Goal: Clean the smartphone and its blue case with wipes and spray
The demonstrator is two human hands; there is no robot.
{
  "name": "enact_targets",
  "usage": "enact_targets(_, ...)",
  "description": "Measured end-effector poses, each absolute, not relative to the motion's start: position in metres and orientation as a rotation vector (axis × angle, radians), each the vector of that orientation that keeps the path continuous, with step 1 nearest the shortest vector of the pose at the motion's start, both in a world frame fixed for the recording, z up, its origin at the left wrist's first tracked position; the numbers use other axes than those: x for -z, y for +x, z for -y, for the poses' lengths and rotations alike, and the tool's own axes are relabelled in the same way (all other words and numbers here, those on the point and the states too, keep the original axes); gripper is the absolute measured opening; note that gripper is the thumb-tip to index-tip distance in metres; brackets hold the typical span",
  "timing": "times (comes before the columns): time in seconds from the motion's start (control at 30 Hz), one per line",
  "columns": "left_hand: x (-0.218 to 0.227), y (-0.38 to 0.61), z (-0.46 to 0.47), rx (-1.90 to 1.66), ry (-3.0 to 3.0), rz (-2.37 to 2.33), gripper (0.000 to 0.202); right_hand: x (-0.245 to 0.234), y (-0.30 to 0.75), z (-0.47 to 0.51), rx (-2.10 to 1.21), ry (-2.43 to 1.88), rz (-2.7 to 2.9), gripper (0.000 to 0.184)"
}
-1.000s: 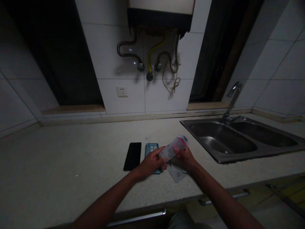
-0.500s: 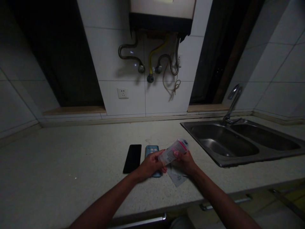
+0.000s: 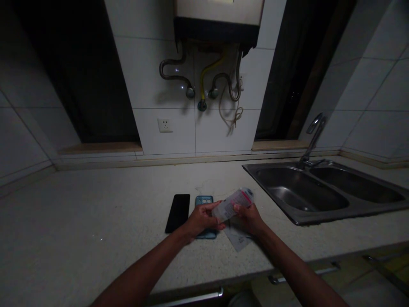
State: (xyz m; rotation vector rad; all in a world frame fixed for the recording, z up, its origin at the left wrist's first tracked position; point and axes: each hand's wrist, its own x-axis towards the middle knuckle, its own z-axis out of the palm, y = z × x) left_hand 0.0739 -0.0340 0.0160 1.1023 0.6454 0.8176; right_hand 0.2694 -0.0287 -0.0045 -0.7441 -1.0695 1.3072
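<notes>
Between my two hands is a clear plastic packet (image 3: 230,206) with small print and a pink strip near its far right end. My left hand (image 3: 203,219) grips its near left end, while my right hand (image 3: 248,216) pinches the right side with the thumb on top. What lies inside the packet is too dim to make out. Under my left hand a blue phone case (image 3: 204,199) rests on the counter, partly covered. A black smartphone (image 3: 178,213) lies to its left. Below my right hand is a flat grey sheet or card (image 3: 238,241), partly hidden.
A double steel sink (image 3: 295,219) with a faucet (image 3: 315,136) is set into the pale countertop (image 3: 96,213) on the right. Beneath the wall-mounted heater (image 3: 217,27) run bent pipes and a loose cord. Drawer handles (image 3: 191,296) line the front edge.
Both hands keep hold of the packet in nearly the same place. Only a very slight shift of the view shows; the phone and case have not moved.
</notes>
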Motion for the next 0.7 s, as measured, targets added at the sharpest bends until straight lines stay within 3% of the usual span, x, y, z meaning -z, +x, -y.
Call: enact_targets(0.7,-0.0133,0.0782,0.0364,-0.855,1.162,-0.685,0.086,0.0023,0.2713,0.0309,-1.336,-0.753,1.020,0.042)
